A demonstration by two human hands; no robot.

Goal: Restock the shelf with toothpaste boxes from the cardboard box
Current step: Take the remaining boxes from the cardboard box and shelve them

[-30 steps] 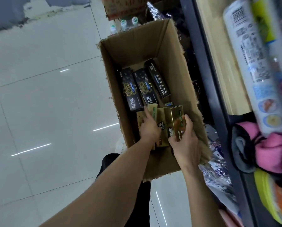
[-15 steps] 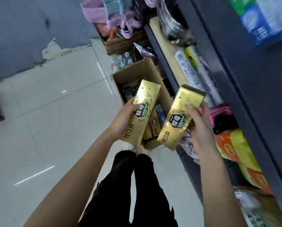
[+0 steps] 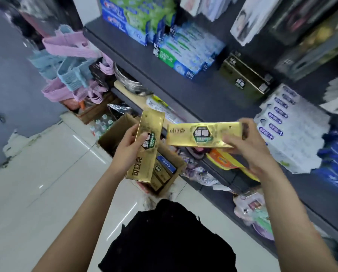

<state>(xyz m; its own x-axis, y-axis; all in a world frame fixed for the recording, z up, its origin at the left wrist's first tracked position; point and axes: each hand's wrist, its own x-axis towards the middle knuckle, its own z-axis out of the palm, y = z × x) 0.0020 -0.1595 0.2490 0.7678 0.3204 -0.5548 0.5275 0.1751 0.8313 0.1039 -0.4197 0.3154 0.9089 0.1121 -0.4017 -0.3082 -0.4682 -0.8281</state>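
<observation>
Both gold toothpaste boxes are now lifted clear of the cardboard box (image 3: 170, 173) and up toward the shelf (image 3: 183, 89), and my right-hand one is turned level where half a second ago it stood tilted. My left hand (image 3: 128, 152) is wrapping its fingers round the upright gold box (image 3: 144, 148) at centre frame, thumb across the printed face. My right hand (image 3: 248, 146) is gripping the level gold box (image 3: 199, 136) by its right end, just right of centre. Below them, in the lower centre, the cardboard box is sitting on the floor with more cartons inside. In the upper right of the frame a dark box of what I take to be the same brand (image 3: 244, 79) is lying on the shelf between the green-and-white cartons (image 3: 185, 54) and the white-and-blue stacks (image 3: 281, 122). I am judging that gap as the likely slot: the level box should go in first, long edge parallel to the shelf lip, label outward, pushed flush to its neighbour before the second follows.
</observation>
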